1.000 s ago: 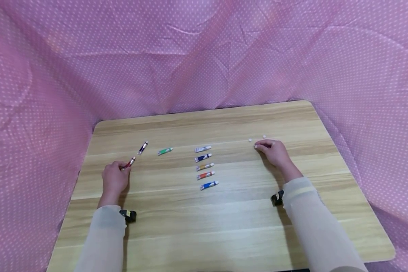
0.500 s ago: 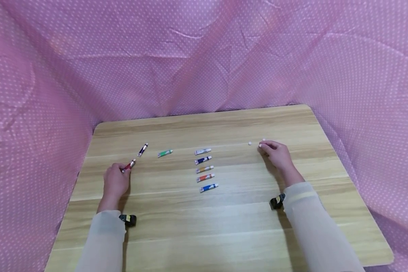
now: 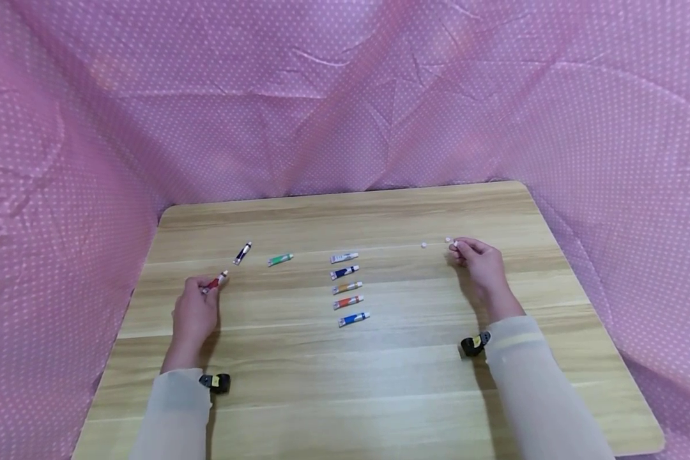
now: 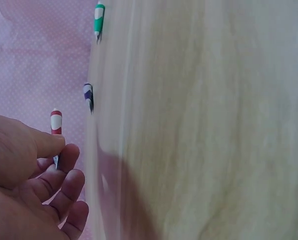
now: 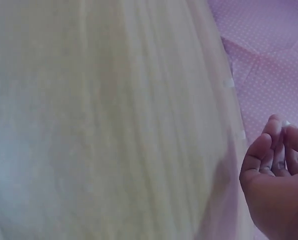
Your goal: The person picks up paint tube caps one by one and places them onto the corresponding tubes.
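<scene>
In the head view my left hand (image 3: pixel 194 314) pinches a red paint tube (image 3: pixel 215 282) between thumb and finger. The left wrist view has the same red tube (image 4: pixel 56 121) pointing away, its white cap outward. A dark purple tube (image 3: pixel 243 253) and a green tube (image 3: pixel 280 260) lie beyond this hand. On the right side, my right hand (image 3: pixel 484 271) pinches a small white piece (image 5: pixel 286 123) between its fingertips; its exact kind is too small to tell. Close by on the table lie two similar white pieces, one (image 3: pixel 423 245) left of the other (image 3: pixel 448 239).
Down the middle of the wooden table (image 3: pixel 414 383) runs a column of tubes: white (image 3: pixel 344 258), dark blue (image 3: pixel 344 273), yellow (image 3: pixel 347 288), orange (image 3: pixel 348 303) and blue (image 3: pixel 354 319). A pink dotted curtain (image 3: pixel 345 115) hangs around the table's back and sides.
My right hand has moved right with the white piece, from near the left white piece to beside the right one. The left hand keeps hold of the red tube, nearly in place.
</scene>
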`<state>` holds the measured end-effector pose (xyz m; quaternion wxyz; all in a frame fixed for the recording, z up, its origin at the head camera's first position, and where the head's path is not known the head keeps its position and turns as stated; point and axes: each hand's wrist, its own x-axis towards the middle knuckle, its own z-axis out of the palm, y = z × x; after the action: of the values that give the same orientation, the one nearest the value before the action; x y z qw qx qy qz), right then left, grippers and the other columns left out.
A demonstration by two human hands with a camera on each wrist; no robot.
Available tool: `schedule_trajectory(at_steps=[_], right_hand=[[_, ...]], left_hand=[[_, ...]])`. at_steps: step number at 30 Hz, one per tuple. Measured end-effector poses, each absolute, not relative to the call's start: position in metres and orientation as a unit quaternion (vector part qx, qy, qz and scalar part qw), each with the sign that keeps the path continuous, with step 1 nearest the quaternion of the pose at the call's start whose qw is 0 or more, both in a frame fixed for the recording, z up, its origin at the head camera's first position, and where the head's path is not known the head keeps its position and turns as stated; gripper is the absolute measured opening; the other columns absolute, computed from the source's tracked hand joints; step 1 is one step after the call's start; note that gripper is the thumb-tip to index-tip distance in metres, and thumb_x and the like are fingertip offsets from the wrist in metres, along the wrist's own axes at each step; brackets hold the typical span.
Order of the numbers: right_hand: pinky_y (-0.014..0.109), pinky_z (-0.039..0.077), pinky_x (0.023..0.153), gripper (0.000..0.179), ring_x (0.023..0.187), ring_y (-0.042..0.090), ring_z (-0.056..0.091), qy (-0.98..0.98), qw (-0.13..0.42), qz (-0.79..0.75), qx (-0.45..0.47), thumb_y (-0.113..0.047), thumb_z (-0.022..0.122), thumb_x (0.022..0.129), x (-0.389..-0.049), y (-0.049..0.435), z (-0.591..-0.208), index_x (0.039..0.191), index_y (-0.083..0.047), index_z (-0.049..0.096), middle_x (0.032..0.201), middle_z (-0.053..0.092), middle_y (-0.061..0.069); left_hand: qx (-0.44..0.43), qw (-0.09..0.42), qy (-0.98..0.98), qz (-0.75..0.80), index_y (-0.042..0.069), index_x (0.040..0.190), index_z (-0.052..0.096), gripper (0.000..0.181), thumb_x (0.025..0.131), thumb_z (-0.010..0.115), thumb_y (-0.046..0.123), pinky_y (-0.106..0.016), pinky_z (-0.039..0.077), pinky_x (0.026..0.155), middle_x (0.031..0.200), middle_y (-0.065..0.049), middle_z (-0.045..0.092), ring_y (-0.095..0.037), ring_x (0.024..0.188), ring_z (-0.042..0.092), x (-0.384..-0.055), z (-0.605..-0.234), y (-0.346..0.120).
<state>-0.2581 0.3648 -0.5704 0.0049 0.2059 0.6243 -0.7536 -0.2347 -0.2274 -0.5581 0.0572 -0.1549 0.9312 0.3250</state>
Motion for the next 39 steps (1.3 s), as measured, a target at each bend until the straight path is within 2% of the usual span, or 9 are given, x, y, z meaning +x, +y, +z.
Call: schedule_trajectory(at_steps=[5,13,19,27,33,37,39], right_hand=[[0.017,0.059,0.082,0.019,0.087,0.004,0.068,0.593,-0.004,-0.781,0.198,-0.012,0.064,0.109,-0.255,0.362,-0.563,0.124,-0.002,0.07,0.092,0.078,-0.009],[0.017,0.057,0.081,0.012,0.083,0.004,0.066,0.522,-0.018,-0.834,0.18,-0.012,0.067,0.108,-0.252,0.354,-0.549,0.111,-0.011,0.078,0.089,0.077,-0.007],[0.017,0.056,0.076,0.015,0.08,0.006,0.066,0.477,-0.026,-0.863,0.163,-0.006,0.068,0.106,-0.251,0.35,-0.543,0.106,-0.01,0.082,0.089,0.078,-0.004],[0.018,0.057,0.077,0.021,0.083,0.008,0.068,0.472,-0.029,-0.87,0.14,0.001,0.069,0.103,-0.245,0.342,-0.536,0.104,-0.012,0.085,0.094,0.079,-0.003],[0.018,0.057,0.074,0.023,0.079,0.007,0.07,0.487,-0.045,-0.864,0.119,0.001,0.068,0.103,-0.243,0.33,-0.531,0.096,-0.012,0.085,0.088,0.081,-0.003],[0.017,0.058,0.073,0.023,0.077,0.006,0.072,0.49,-0.054,-0.864,0.104,0.0,0.067,0.104,-0.241,0.324,-0.527,0.096,-0.012,0.085,0.087,0.081,-0.002],[0.018,0.059,0.073,0.021,0.077,0.007,0.073,0.496,-0.055,-0.861,0.096,-0.001,0.068,0.104,-0.24,0.321,-0.525,0.097,-0.012,0.085,0.087,0.082,-0.001]], left_hand=[[-0.155,0.048,0.924,0.346,0.004,0.154,0.042,0.048,0.117,0.045,0.033,-0.046,0.05,0.083,0.133,-0.025,0.063,-0.038,0.107,0.061,-0.228,-0.551,-0.224],[-0.152,0.065,0.915,0.367,0.008,0.16,0.042,0.05,0.117,0.046,0.035,-0.035,0.05,0.071,0.125,-0.018,0.063,-0.029,0.093,0.056,-0.218,-0.536,-0.209],[-0.164,0.08,0.909,0.374,0.011,0.16,0.044,0.048,0.118,0.044,0.035,-0.037,0.049,0.077,0.131,-0.016,0.06,-0.029,0.102,0.053,-0.213,-0.532,-0.201],[-0.143,0.049,0.919,0.365,0.008,0.158,0.048,0.048,0.117,0.047,0.033,-0.041,0.052,0.088,0.135,-0.02,0.065,-0.035,0.117,0.058,-0.201,-0.53,-0.193],[-0.13,0.04,0.919,0.37,0.008,0.155,0.051,0.045,0.116,0.05,0.03,-0.048,0.054,0.094,0.136,-0.021,0.066,-0.039,0.123,0.059,-0.192,-0.528,-0.185],[-0.12,0.036,0.921,0.369,0.007,0.153,0.052,0.043,0.116,0.05,0.028,-0.044,0.054,0.09,0.136,-0.021,0.067,-0.039,0.121,0.062,-0.188,-0.526,-0.18],[-0.121,0.035,0.92,0.371,0.008,0.153,0.053,0.042,0.116,0.051,0.028,-0.04,0.054,0.085,0.133,-0.019,0.067,-0.036,0.115,0.063,-0.187,-0.526,-0.178]])
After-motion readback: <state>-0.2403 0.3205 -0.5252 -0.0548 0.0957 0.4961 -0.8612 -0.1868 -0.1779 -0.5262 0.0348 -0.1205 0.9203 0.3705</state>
